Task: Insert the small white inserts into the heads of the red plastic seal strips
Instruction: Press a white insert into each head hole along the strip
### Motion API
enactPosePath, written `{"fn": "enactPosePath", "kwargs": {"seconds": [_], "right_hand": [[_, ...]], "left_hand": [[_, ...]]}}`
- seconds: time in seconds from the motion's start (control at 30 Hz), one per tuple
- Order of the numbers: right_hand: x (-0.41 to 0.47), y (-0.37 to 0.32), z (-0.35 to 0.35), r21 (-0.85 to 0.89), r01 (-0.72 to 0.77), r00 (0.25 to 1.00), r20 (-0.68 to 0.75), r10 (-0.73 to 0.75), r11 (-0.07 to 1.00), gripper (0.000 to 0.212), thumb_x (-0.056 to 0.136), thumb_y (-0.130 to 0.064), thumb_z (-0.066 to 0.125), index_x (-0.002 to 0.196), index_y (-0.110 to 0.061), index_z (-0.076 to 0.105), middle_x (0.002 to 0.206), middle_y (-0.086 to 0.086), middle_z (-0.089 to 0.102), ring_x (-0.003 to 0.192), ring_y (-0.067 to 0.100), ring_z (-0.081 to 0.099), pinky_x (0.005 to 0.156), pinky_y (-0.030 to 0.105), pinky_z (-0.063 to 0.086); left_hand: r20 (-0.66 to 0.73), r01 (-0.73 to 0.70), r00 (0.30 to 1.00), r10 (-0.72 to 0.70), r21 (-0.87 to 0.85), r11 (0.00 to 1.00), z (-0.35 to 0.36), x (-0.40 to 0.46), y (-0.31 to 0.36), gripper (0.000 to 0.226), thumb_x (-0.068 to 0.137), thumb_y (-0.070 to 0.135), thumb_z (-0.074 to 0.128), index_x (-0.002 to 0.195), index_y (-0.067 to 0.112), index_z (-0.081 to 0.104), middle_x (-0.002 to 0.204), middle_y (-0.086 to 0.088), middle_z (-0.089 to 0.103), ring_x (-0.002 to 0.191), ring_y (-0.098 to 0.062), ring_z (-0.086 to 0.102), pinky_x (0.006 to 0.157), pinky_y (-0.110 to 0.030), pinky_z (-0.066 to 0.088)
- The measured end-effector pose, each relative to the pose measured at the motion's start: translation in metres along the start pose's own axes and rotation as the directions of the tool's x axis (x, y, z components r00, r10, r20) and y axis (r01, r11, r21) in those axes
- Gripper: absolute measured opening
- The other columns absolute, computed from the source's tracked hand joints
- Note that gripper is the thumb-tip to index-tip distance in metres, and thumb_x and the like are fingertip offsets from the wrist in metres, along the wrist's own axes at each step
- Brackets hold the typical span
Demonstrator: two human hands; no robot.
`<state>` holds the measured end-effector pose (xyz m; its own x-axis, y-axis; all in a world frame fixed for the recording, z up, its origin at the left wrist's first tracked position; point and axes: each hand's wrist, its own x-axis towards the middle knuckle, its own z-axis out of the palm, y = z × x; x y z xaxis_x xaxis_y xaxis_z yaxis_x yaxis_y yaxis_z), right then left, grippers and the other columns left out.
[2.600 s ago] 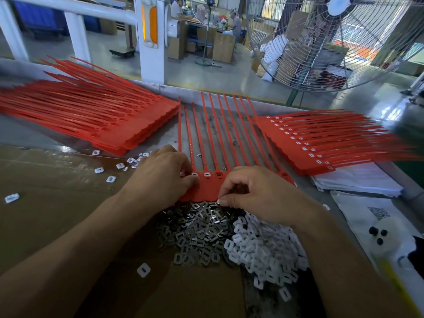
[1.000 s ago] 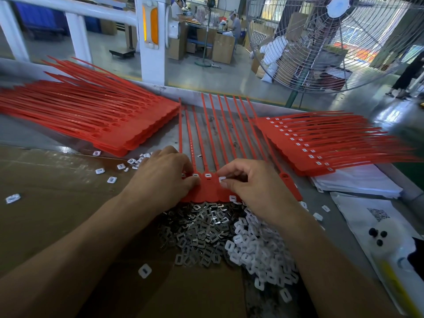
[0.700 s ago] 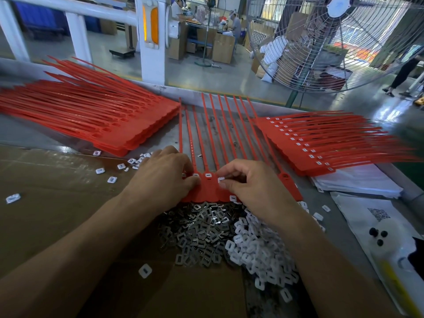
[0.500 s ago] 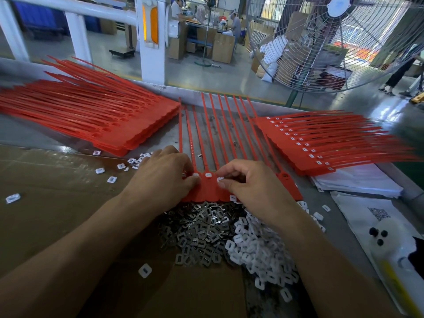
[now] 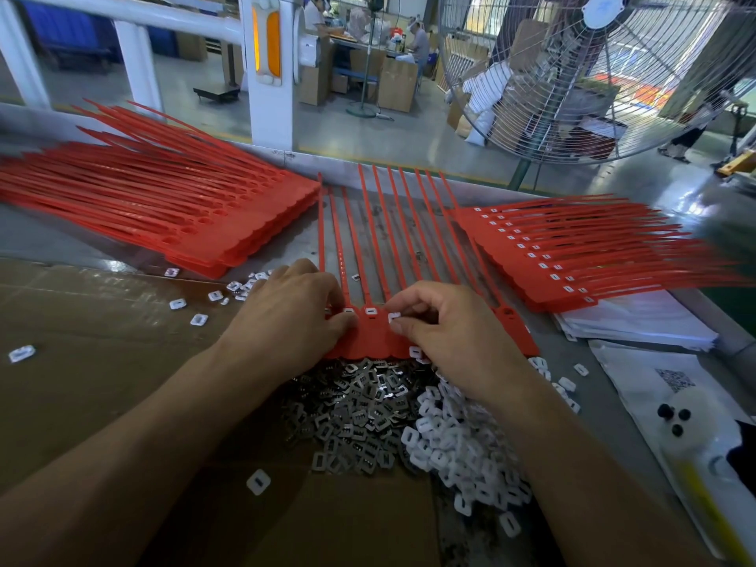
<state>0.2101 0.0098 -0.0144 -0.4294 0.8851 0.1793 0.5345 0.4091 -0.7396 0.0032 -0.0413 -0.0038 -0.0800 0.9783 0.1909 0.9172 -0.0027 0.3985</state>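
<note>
A joined row of red seal strips (image 5: 378,335) lies in front of me, tails pointing away. Two heads near the left show white inserts (image 5: 371,311) seated. My left hand (image 5: 286,317) rests on the row's left end, its fingertips on the heads. My right hand (image 5: 450,333) pinches a small white insert (image 5: 393,317) against the third head, and another insert peeks from under its palm. A heap of white inserts (image 5: 462,452) and a heap of small metal clips (image 5: 360,407) lie just below the row.
A stack of red strips with open heads (image 5: 172,214) lies at the left, a stack with white inserts fitted (image 5: 572,255) at the right. Loose inserts (image 5: 196,308) dot the cardboard. Papers (image 5: 638,321), a bottle (image 5: 695,456) and a large fan (image 5: 593,71) are at the right.
My right hand came up from the heap's edge to the strip heads with an insert and has stayed pressing it there; the left hand has held still.
</note>
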Motion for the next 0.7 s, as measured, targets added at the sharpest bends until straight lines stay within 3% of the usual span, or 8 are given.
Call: {"fn": "enactPosePath", "kwargs": {"seconds": [0.33, 0.7], "right_hand": [[0.005, 0.000, 0.001, -0.010, -0.036, 0.990, -0.139, 0.034, 0.999, 0.014, 0.094, -0.018, 0.075, 0.105, -0.027, 0.076, 0.092, -0.017, 0.072, 0.089, -0.011, 0.065, 0.070, 0.000, 0.044], [0.016, -0.003, 0.007, -0.214, -0.038, 0.995, -0.100, 0.017, 0.976, 0.016, 0.095, -0.023, 0.073, 0.110, -0.026, 0.078, 0.104, -0.016, 0.070, 0.090, -0.009, 0.059, 0.073, 0.003, 0.038]], "left_hand": [[0.007, 0.001, 1.000, -0.001, 0.002, 1.000, 0.001, 0.001, -0.001, 0.029, 0.090, 0.055, 0.063, 0.108, 0.033, 0.068, 0.119, 0.006, 0.054, 0.118, -0.017, 0.048, 0.103, -0.040, 0.041], [-0.006, 0.008, 1.000, -0.008, 0.003, 1.000, 0.003, 0.002, 0.000, 0.029, 0.089, 0.053, 0.063, 0.109, 0.032, 0.068, 0.120, 0.005, 0.055, 0.120, -0.019, 0.049, 0.105, -0.042, 0.040]]}}
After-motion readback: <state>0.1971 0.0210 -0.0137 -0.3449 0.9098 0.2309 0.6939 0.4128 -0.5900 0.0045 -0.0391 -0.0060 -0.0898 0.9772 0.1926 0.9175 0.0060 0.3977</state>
